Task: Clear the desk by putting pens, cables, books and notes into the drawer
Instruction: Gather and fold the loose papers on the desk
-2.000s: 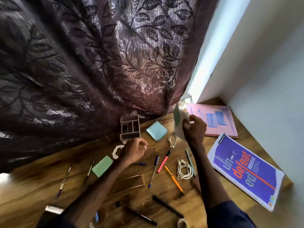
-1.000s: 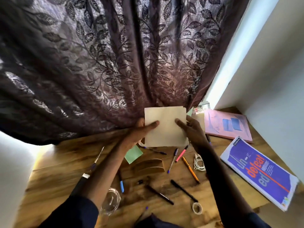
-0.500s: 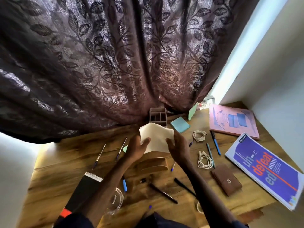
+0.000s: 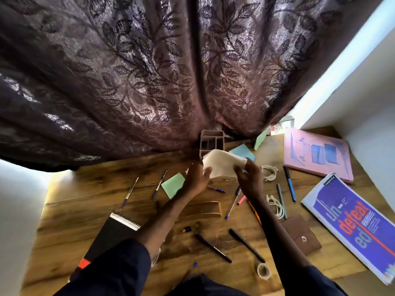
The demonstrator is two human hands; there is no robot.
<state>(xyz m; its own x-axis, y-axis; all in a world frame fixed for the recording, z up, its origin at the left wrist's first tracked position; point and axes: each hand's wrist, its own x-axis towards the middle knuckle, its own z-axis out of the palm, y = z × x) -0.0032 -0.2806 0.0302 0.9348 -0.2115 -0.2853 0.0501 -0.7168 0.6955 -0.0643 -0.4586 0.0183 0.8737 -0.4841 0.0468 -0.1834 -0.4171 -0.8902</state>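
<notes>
- Two hands hold one cream sheet of paper (image 4: pixel 222 165) above the counter (image 4: pixel 85 210), in front of a small compartment organizer (image 4: pixel 211 139).
- Left hand (image 4: pixel 197 179): thumb and fingers pinch the sheet's left edge.
- Right hand (image 4: pixel 249 181): fingers curled, gripping the sheet's right edge. The sheet bows upward between the two grips.
- Green note (image 4: pixel 173 185) lies flat just left of the left hand. Blue note (image 4: pixel 242 151) lies behind the sheet, beside the organizer.
- Thin pens (image 4: pixel 159 184), two of them, lie left of the green note. Black pens (image 4: pixel 212 247), also two, lie near the front edge. Blue pen (image 4: pixel 290 186) lies just beside the pink book (image 4: pixel 316 154).
- White cables (image 4: pixel 275 205), two coils, lie right of the right hand.
- Purple book (image 4: pixel 352 221) lies at the far right, near the pink book.
- Black spiral notebook (image 4: pixel 111 233) sits front left, partly under the left sleeve.
- Brown wallet (image 4: pixel 301 237) and tape roll (image 4: pixel 263 270) sit front right.
- Dark leaf-patterned curtain (image 4: pixel 149 71) hangs behind the counter, touching the organizer.
</notes>
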